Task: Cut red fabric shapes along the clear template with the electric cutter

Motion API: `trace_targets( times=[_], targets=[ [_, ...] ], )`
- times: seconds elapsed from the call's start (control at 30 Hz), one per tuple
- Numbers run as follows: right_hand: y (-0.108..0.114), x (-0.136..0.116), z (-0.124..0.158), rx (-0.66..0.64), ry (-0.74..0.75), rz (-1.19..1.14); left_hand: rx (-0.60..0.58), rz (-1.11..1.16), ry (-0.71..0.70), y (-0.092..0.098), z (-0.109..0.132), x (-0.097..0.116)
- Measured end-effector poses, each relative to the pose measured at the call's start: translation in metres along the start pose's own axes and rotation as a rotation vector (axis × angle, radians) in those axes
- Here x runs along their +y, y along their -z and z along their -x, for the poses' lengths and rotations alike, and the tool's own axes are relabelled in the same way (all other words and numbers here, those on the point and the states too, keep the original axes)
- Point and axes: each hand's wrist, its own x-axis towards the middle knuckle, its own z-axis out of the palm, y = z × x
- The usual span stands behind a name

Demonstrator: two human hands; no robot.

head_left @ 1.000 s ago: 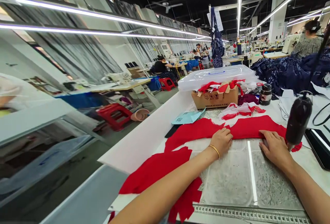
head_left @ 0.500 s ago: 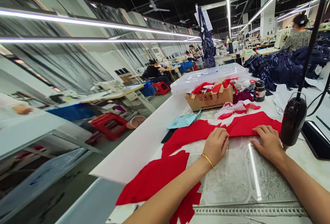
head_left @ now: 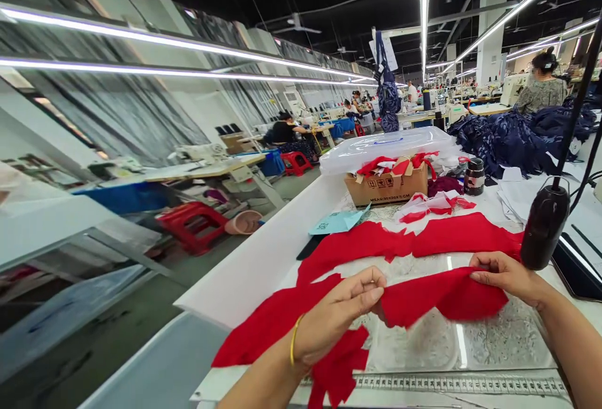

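- Red flap (head_left: pixel 437 296) is raised clear of the mat (head_left: pixel 508 346), held between my two hands and sagging slightly.
- My left hand (head_left: pixel 338 315), at 7 o'clock, has thumb and fingertips pressed together, pinching the flap's left end; a gold bangle (head_left: pixel 292 340) sits on the wrist.
- My right hand (head_left: pixel 508 274), at 4 o'clock, has its fingers curled over the flap's right end; I cannot tell whether the thumb closes a pinch.
- Other red pieces (head_left: pixel 414 239) lie flat at 12 o'clock and beneath my left wrist.
- Carton (head_left: pixel 385 188) sits at 12 o'clock beneath a clear tub (head_left: pixel 385 148).
- Black bottle (head_left: pixel 544 227) hangs at 2 o'clock.
- Ruler (head_left: pixel 461 385) runs along the mat's near edge at 6 o'clock.
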Motion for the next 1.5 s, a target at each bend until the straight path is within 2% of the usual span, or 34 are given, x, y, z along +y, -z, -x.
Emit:
trace_targets(
  times=[0.1,0.17,0.23,0.33,0.53,0.6,0.7,0.93,1.2,1.37,1.5],
  targets=[
    [0.0,-0.003,0.001,-0.099,-0.049,-0.017,0.016,-0.116,-0.013,0.011,-0.003,-0.017],
    [-0.004,0.0,-0.004,-0.089,-0.061,0.085,0.083,-0.273,-0.051,0.012,-0.01,-0.036],
    [-0.007,0.005,-0.009,-0.059,-0.067,0.186,0.162,-0.364,-0.083,0.006,-0.016,-0.055],
    [-0.011,0.01,-0.014,-0.017,-0.069,0.26,0.246,-0.436,-0.142,-0.015,-0.016,-0.075],
    [-0.009,0.01,-0.013,0.001,-0.078,0.319,0.088,-0.779,-0.46,-0.062,0.002,-0.097],
    [-0.008,0.009,-0.012,0.014,-0.085,0.326,0.049,-0.866,-0.482,-0.068,0.005,-0.102],
    [-0.005,0.009,-0.012,0.057,-0.105,0.336,0.033,-0.921,-0.448,-0.068,0.007,-0.109],
    [0.009,0.015,-0.011,0.216,-0.136,0.425,0.07,-0.954,-0.419,-0.056,0.014,-0.119],
    [0.023,0.026,-0.013,0.52,-0.137,0.495,0.143,-0.924,-0.481,-0.049,0.019,-0.12],
    [0.02,0.025,-0.012,0.501,-0.134,0.498,0.193,-0.89,-0.484,-0.043,0.01,-0.113],
    [0.017,0.025,-0.013,0.468,-0.112,0.491,0.144,-0.959,-0.43,-0.033,-0.007,-0.098]
  ],
)
